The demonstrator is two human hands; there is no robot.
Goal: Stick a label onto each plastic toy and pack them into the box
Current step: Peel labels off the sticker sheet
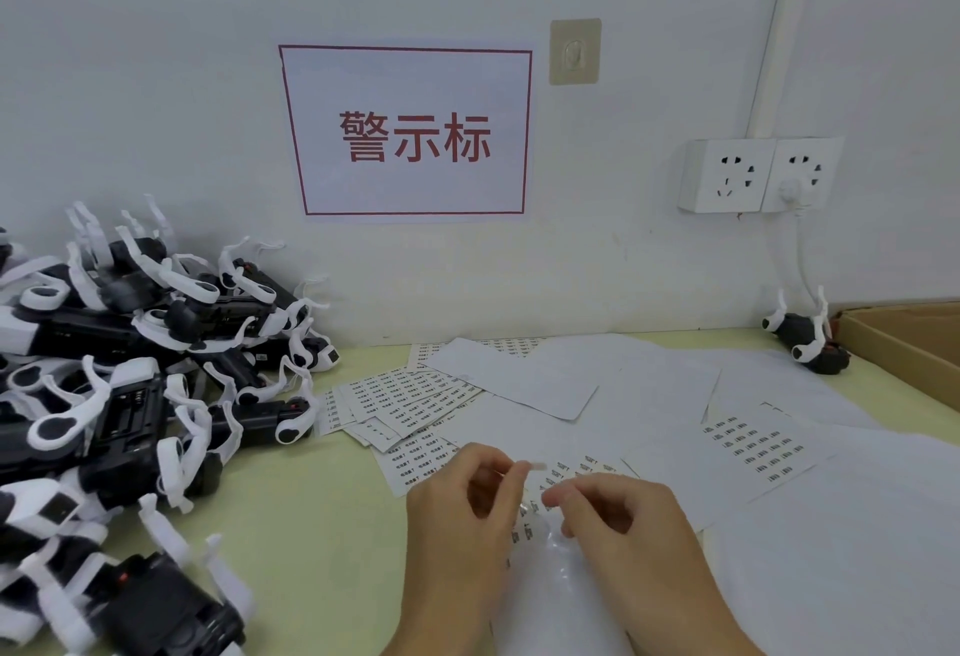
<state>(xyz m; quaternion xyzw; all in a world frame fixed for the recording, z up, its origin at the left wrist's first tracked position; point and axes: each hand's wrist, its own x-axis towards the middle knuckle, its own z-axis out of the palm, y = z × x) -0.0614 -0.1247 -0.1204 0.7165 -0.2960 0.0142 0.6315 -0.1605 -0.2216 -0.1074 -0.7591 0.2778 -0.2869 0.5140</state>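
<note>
Beside the toy pile (130,369), both hands (462,504) pinch a label (535,467).

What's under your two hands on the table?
A sheet of small printed labels lies under the left hand and right hand, with something clear and blurry. The hands cover the rest.

- A heap of black-and-white plastic toys (130,369) blocks the table's left side.
- Label sheets (415,403) and white backing papers (675,395) lie flat across the middle.
- One toy (808,338) sits just beside the cardboard box (904,338), far right.
- Bare green table (322,525) lies between heap and papers.
</note>
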